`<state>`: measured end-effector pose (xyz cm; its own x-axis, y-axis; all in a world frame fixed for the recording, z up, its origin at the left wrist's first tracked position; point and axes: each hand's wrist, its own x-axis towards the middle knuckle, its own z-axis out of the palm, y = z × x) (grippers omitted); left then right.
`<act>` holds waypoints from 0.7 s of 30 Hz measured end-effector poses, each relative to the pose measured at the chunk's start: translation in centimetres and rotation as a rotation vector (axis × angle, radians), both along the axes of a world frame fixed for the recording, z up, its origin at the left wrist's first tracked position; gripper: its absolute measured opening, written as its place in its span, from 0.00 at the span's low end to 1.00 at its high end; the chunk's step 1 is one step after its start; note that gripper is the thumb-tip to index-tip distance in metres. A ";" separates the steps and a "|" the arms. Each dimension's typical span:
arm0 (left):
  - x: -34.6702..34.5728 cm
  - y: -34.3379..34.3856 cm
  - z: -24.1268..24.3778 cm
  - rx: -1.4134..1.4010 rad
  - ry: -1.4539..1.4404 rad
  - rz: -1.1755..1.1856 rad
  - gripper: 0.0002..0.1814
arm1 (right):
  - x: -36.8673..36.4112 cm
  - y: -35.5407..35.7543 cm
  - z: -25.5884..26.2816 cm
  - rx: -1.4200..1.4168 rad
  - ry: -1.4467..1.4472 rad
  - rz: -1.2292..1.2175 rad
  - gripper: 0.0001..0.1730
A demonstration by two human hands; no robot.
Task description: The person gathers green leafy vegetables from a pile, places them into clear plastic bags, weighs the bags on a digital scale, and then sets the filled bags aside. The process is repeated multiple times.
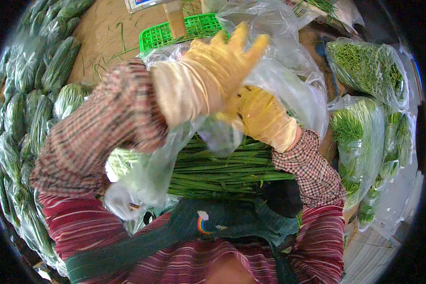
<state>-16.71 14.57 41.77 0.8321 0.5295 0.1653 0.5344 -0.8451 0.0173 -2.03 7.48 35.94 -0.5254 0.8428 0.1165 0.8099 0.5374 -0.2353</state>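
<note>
My left hand (216, 71), in a yellow rubber glove with a pale cuff, is raised with its fingers spread and blurred. Just below and to the right is my right hand (264, 115), in a similar glove, its fingers partly hidden behind the left hand; whether it grips the plastic is unclear. Clear plastic film (216, 133) hangs beneath both hands. Long green leafy stalks (227, 170) lie crosswise under them, in front of my body. More clear plastic bags (284, 71) are bunched beyond the right hand.
Plastic-wrapped bundles of greens (21, 124) are piled along the left. Bagged greens (365, 67) and another bag of greens (356, 142) lie at the right. A green plastic basket (152, 39) stands beyond my hands, beside a post (175, 21). Loose stalks litter the brown ground (96, 39).
</note>
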 end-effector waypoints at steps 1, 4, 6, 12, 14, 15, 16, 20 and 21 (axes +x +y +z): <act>0.5 1.8 -2.0 -0.155 0.090 0.032 0.43 | 0.4 0.1 -0.5 -0.014 -0.038 -0.028 0.23; -0.5 6.0 -4.4 -0.250 0.217 0.089 0.09 | 0.5 -0.7 -0.6 0.139 -0.108 -0.009 0.30; -1.2 8.9 -2.8 0.218 0.288 0.117 0.05 | 0.7 -1.7 -0.5 0.147 -0.134 0.013 0.34; -4.9 9.0 0.6 0.340 0.103 0.045 0.11 | 0.5 -3.9 0.1 0.059 -0.160 0.075 0.39; -4.7 8.0 1.7 0.321 0.029 -0.024 0.10 | 0.6 -4.1 0.7 0.015 -0.201 0.092 0.39; -4.3 7.5 2.2 0.310 -0.009 -0.068 0.09 | 0.7 -4.3 0.8 -0.008 -0.194 0.084 0.38; -3.9 6.5 2.9 0.189 -0.138 -0.131 0.08 | 0.6 -4.1 1.2 -0.005 -0.174 0.097 0.37; -3.5 7.4 2.3 0.116 0.040 -0.105 0.08 | 0.2 -1.8 2.1 -0.117 -0.195 0.169 0.31; -3.5 7.4 2.4 0.116 0.030 -0.105 0.08 | 0.5 -0.6 2.7 -0.136 -0.301 0.361 0.24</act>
<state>-20.18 21.98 44.21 0.8874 0.4181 0.1943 0.4417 -0.8918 -0.0983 -1.57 6.85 38.67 -0.7803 0.5977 -0.1841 0.6204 0.7769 -0.1073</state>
